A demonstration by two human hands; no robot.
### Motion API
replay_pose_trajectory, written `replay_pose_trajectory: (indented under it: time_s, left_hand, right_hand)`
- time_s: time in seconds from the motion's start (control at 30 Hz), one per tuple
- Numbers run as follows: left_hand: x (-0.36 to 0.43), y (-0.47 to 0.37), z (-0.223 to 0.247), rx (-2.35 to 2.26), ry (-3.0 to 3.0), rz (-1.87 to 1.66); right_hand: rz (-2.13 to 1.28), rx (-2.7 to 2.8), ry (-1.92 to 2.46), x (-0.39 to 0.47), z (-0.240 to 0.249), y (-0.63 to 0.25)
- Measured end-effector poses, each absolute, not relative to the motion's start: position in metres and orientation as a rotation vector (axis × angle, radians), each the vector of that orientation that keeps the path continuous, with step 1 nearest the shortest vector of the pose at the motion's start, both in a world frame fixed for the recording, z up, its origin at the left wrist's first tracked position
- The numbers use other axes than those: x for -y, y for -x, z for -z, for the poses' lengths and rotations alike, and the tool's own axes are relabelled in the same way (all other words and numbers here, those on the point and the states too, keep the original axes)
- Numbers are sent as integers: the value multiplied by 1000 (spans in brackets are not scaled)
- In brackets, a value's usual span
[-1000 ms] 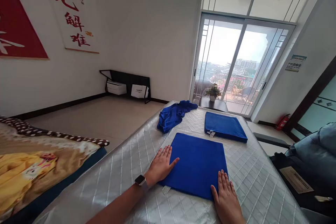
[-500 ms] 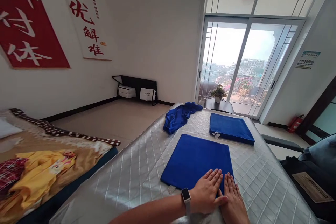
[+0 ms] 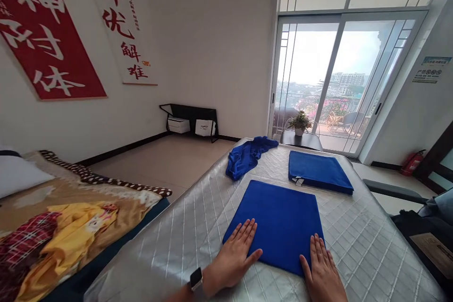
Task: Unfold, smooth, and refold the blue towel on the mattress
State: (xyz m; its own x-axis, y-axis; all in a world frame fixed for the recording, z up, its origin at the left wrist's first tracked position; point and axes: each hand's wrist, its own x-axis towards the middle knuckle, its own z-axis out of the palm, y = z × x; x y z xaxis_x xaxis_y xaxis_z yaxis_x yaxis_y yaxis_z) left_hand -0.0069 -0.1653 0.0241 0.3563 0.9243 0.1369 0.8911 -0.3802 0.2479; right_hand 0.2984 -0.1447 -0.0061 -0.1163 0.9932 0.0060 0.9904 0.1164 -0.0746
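A folded blue cloth (image 3: pixel 279 222) lies flat on the silver quilted cover (image 3: pixel 184 231) in front of me. My left hand (image 3: pixel 235 255) rests palm down on its near left corner, fingers stretched out and thumb spread. At the near right corner my right hand (image 3: pixel 322 264) lies flat along the edge, also with fingers out. Neither hand grips anything. Beyond, to the right, sits a neat stack of folded blue cloths (image 3: pixel 318 170) with a white tag. A crumpled blue cloth (image 3: pixel 244 158) lies at the far left.
At left stands a bed with a brown blanket (image 3: pixel 141 214), yellow clothing (image 3: pixel 78 231) and a white pillow (image 3: pixel 21 174). A small table with a potted plant (image 3: pixel 299 122) is by the glass doors. A black bag (image 3: pixel 417 236) is at right.
My left hand has moved left across the folded cloth, from beside my right hand to the near left corner. My right hand stays at the right edge. The view has shifted slightly.
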Motion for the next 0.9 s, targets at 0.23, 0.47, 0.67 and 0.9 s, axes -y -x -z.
replay_pose_trajectory:
  time_s: [0.23, 0.47, 0.67, 0.9]
  left_hand:
    - [175, 34, 3, -1884, -2403, -458]
    - [176, 35, 15, -1986, -2394, -545]
    - [173, 35, 22, -2020, -2389, -582]
    - [175, 36, 20, -2030, -2452, -619]
  right_hand:
    - [-49, 2334, 2116, 146, 0, -298]
    - [-84, 2316, 2069, 149, -5, -299]
    - [-196, 2428, 2179, 153, -32, -304]
    - [-212, 2540, 2083, 111, -83, -294]
